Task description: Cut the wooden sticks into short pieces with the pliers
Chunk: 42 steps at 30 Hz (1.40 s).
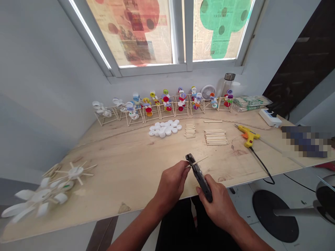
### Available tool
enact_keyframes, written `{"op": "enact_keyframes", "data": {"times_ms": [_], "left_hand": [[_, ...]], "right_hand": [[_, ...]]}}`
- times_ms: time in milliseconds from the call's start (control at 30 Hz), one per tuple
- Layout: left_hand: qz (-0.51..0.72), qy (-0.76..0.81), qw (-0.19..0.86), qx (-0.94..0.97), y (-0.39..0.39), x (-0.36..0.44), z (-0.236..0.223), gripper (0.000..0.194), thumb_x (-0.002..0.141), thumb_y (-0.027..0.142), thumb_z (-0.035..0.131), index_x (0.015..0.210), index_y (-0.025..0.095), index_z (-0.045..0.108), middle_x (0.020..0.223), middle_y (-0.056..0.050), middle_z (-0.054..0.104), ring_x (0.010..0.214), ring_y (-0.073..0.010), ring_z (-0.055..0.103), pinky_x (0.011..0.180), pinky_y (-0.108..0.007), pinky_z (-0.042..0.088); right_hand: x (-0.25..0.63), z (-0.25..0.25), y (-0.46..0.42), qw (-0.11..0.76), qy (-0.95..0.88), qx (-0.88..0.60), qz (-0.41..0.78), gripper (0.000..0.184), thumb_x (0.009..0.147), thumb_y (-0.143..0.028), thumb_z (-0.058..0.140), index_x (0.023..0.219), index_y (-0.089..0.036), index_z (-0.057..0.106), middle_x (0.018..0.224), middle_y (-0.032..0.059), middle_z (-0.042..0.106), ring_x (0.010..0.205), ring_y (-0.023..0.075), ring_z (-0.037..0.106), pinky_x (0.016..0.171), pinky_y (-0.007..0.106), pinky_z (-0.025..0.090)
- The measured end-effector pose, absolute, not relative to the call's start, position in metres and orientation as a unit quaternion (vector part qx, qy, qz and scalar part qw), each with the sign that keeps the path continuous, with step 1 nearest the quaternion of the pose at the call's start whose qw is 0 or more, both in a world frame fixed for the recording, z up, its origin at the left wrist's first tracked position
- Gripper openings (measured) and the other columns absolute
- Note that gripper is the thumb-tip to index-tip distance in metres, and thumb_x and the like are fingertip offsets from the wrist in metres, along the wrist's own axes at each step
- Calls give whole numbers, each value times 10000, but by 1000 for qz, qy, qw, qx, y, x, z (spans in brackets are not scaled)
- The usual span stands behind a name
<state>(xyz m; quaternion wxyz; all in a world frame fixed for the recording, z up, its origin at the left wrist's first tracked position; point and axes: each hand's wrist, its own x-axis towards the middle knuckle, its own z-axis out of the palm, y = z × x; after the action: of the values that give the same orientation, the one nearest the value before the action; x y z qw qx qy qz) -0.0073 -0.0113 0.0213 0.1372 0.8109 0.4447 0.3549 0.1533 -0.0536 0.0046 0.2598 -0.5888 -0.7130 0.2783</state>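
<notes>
My left hand pinches a thin wooden stick near the front edge of the plywood table. My right hand is closed round the handles of dark cutting pliers. The pliers' jaws sit on the stick just beside my left fingertips. The stick's free end points up and to the right.
White bottle caps and two piles of cut sticks lie mid-table. A yellow glue gun with its cord lies to the right. Stick-and-cap windmill models line the wall. White cap wheels sit at the left edge.
</notes>
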Motion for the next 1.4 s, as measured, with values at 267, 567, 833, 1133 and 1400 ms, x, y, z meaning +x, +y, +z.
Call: {"op": "enact_keyframes", "data": {"times_ms": [267,567,833,1133,1400], "left_hand": [[342,411,-105,839,-8,-7,6,116,853,145,417,895,143,525,544,30,472,479,-91,453,476,-212,313],[352,434,181,809,-12,-5,28,140,875,186,353,770,186,446,620,23,513,501,-85,467,481,-183,345],[354,445,259,780,-12,-5,36,161,887,223,352,780,184,466,652,13,536,543,-88,488,503,-185,360],[357,438,-74,822,-8,-3,9,139,862,164,403,907,152,534,552,25,484,483,-88,450,473,-202,312],[366,444,29,817,-9,0,17,174,875,163,350,793,166,503,556,24,491,470,-82,452,477,-185,341]], "right_hand": [[155,8,-56,264,-704,-586,302,61,801,-259,443,766,-221,410,607,-22,548,535,154,526,503,229,330],[159,8,-55,256,-717,-588,272,30,794,-240,445,804,-220,424,636,-20,570,559,163,545,514,233,320],[159,7,-53,248,-727,-590,248,64,807,-247,422,768,-222,377,582,-24,543,514,161,526,489,236,290],[156,4,-52,250,-717,-592,268,101,815,-276,420,742,-225,371,562,-29,527,491,154,509,487,236,301],[158,7,-52,260,-709,-599,267,61,797,-276,446,795,-220,422,624,-16,567,555,172,549,507,241,316]]}}
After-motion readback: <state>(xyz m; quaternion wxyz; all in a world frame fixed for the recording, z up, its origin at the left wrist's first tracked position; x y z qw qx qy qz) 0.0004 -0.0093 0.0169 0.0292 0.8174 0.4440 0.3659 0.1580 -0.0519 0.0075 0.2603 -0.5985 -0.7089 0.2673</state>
